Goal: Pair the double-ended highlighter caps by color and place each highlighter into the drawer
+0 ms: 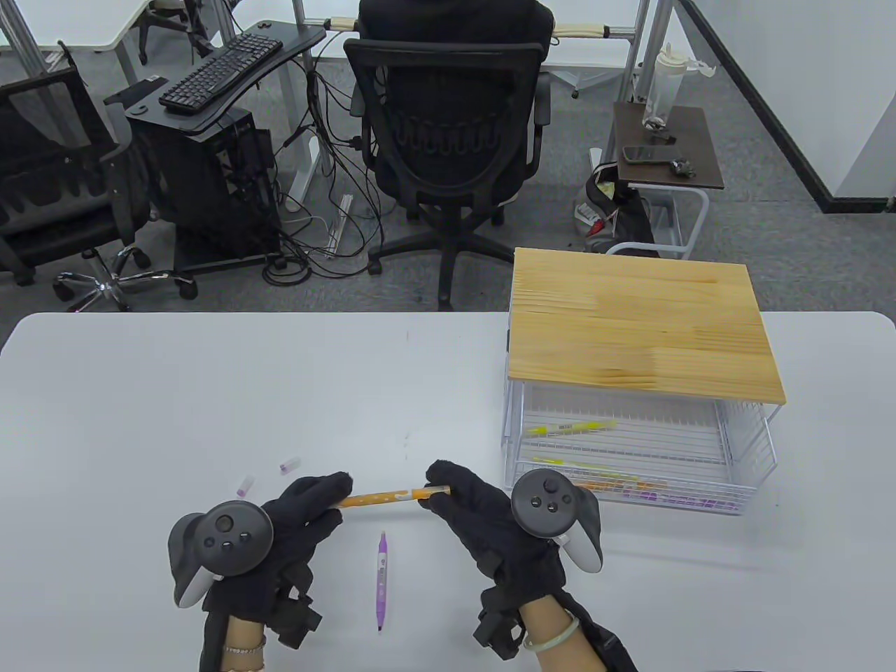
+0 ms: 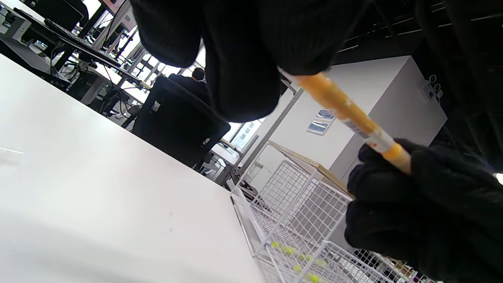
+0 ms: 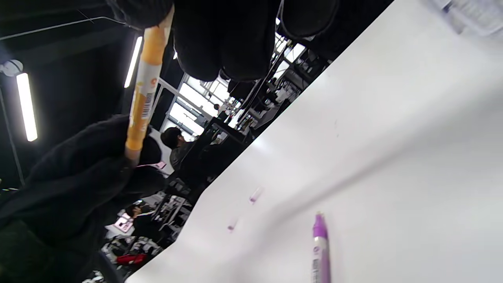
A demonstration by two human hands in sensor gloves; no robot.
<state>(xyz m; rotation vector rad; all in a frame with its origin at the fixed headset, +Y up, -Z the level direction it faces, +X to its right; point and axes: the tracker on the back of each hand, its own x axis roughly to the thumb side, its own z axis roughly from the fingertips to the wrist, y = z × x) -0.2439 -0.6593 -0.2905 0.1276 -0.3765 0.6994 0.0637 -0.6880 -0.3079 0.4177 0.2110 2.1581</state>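
An orange highlighter (image 1: 381, 497) (image 2: 346, 114) (image 3: 143, 92) is held level above the table between both hands. My left hand (image 1: 308, 500) grips its left end and my right hand (image 1: 455, 490) pinches its right end. A purple highlighter (image 1: 381, 570) (image 3: 320, 247) lies uncapped on the table below them. Two purple caps (image 1: 289, 463) (image 1: 245, 485) lie to the upper left of my left hand. The white wire drawer (image 1: 728, 427) stands pulled out on the right, holding yellow highlighters (image 1: 570, 428), with orange and purple ones along its front.
A wooden board (image 1: 637, 329) tops the drawer frame. The white table (image 1: 210, 392) ends at its far edge, with an office chair (image 1: 448, 140) and a person seated behind it.
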